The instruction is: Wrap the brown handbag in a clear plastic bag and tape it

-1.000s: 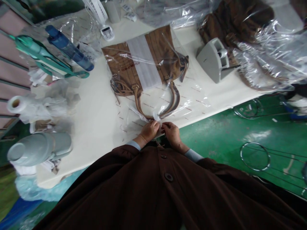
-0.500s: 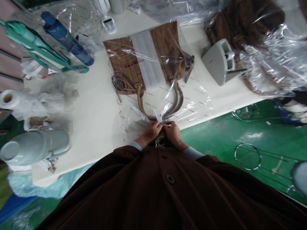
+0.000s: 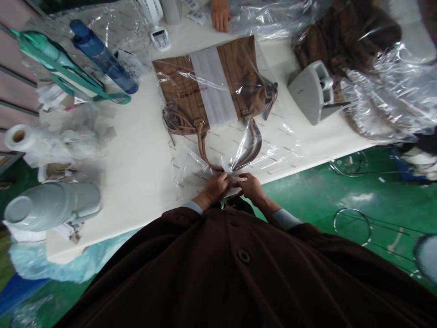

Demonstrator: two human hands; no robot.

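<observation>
A brown handbag (image 3: pixel 177 98) with a white band round its middle lies inside a clear plastic bag (image 3: pixel 282 141) on the pale table. Its two handles (image 3: pixel 204 148) point towards me. By the ends of the handles, at the table's front edge, my left hand (image 3: pixel 216 187) is closed in a pinch on some thin whitish material. Close beside it, my right hand (image 3: pixel 251 187) pinches a small white piece (image 3: pixel 241 178). Whether that piece is paper wrap or plastic I cannot make out.
Another person's hand (image 3: pixel 220 16) rests at the table's far side. A grey tape dispenser (image 3: pixel 309 93) and plastic-wrapped brown bags (image 3: pixel 368 41) are at the right. Leftward stand a blue bottle (image 3: pixel 104 57), a grey-blue flask (image 3: pixel 51 205) and a white roll (image 3: pixel 18 136).
My right hand has shifted slightly right, away from the left, and more whitish material shows between them. Another person's hand has appeared at the far side. The view has shifted a little.
</observation>
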